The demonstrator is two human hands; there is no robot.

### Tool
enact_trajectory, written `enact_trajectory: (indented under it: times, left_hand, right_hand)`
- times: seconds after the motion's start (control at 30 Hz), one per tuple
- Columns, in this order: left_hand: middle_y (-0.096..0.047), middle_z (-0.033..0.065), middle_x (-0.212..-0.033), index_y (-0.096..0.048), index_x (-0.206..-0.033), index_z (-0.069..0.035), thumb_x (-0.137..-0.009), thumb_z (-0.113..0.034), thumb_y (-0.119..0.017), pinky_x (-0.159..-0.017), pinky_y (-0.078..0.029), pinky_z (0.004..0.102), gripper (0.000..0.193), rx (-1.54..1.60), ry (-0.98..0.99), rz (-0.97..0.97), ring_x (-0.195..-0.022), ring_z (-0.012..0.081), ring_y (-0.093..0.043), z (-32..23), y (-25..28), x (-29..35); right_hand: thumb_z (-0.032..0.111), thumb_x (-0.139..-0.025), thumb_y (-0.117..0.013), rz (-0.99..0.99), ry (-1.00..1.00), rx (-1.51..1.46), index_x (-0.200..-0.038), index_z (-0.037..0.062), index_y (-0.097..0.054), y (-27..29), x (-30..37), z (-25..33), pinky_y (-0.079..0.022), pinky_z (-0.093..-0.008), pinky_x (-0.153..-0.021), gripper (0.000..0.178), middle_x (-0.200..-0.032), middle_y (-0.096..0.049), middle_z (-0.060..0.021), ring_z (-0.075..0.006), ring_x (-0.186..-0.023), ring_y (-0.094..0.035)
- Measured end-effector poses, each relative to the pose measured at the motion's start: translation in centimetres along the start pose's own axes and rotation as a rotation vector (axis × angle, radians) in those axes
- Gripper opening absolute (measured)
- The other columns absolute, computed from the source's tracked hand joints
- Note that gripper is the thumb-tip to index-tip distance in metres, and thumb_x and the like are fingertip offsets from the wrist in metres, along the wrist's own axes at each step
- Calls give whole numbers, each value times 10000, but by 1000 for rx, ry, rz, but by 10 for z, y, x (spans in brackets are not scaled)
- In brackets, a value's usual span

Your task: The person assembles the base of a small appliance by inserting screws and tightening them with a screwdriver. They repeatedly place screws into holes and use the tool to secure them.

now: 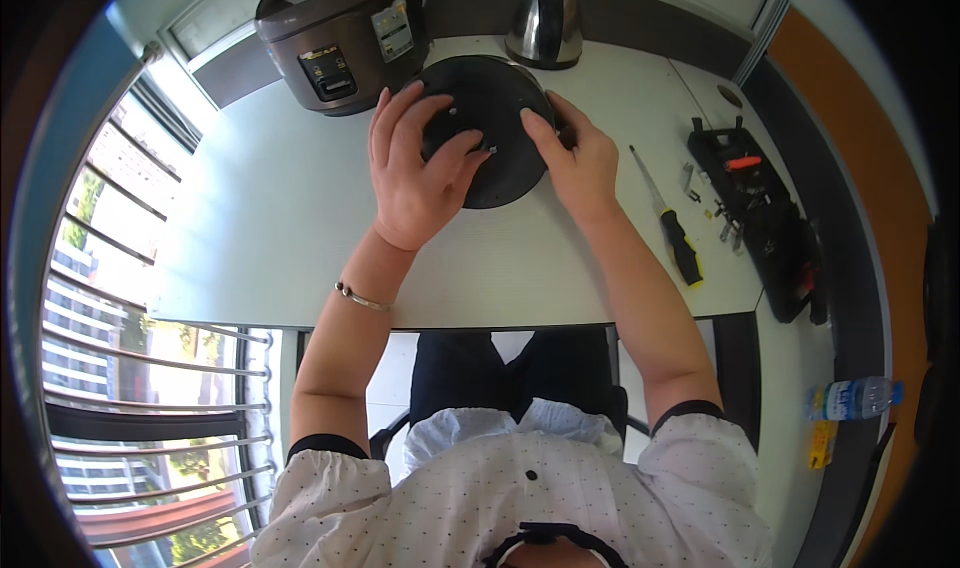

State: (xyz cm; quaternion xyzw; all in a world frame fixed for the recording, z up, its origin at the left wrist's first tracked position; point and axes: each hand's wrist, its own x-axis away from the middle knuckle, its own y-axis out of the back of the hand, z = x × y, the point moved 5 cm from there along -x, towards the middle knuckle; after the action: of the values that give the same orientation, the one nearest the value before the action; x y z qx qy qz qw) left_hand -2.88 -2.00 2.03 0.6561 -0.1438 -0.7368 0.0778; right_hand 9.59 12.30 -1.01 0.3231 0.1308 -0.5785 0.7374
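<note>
A round, black, dish-like thing [510, 180] stands at the back middle of the table; I cannot tell its exact kind. My right hand [580, 153] grips its right edge, thumb over the rim and fingers behind it on a dark part. Over its left side curls my left hand [420, 158], with thumb and index finger brought together at a small shiny piece [491, 150] on the black surface. That piece is too small to name. Another pale spot [452, 111] shows near the left fingertips. On the table right of my right forearm lies a screwdriver [672, 223] with a black and yellow handle.
A brown rice cooker [345, 43] stands at the back left, a steel kettle [545, 26] behind the black thing. An opened black tool case [745, 173] and loose metal bits [728, 230] lie at the right. Farther right is a water bottle [855, 400].
</note>
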Motion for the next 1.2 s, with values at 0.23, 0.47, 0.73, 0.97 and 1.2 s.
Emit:
enact_trajectory:
  times: [0.23,0.47,0.73,0.97,1.2]
  left_hand:
    - [-593,78,-968,-696,-804,-100,-625,-74,-771,-856,-454,425,196,55,-69,71,-981,294,-543,-6,-8,10]
    - [-598,58,-929,-709,-800,-77,-640,-18,-769,-794,-448,357,181,28,-70,106,-945,267,-548,-10,-11,13]
    - [-602,52,-914,-704,-804,-54,-654,-3,-757,-796,-433,347,167,18,60,88,-937,262,-538,-15,-17,15]
    - [-595,30,-930,-696,-803,-87,-648,-47,-737,-826,-410,374,165,47,46,84,-950,247,-535,-11,-15,21]
    - [-599,57,-961,-699,-837,-73,-696,-22,-711,-844,-401,377,150,-61,-67,113,-967,264,-537,-19,-16,19]
  right_hand:
    - [451,-794,-704,-22,223,159,-1151,-75,-614,-4,6,-4,-432,-277,-522,641,-603,-595,-87,-139,-512,-534]
    - [552,-753,-704,-37,195,52,-1017,-86,-649,-2,7,-4,-492,-355,-555,693,-569,-608,-144,-293,-526,-608]
    - [544,-761,-701,-47,156,-15,-1011,-97,-638,0,8,-6,-493,-355,-565,691,-572,-613,-138,-290,-535,-614]
    - [529,-752,-718,-33,146,-17,-1012,-101,-635,-2,11,-4,-485,-349,-574,687,-572,-609,-135,-281,-539,-610]
    - [501,-753,-734,-34,155,-9,-1014,-109,-630,-2,12,-5,-483,-338,-542,672,-570,-606,-132,-270,-517,-604]
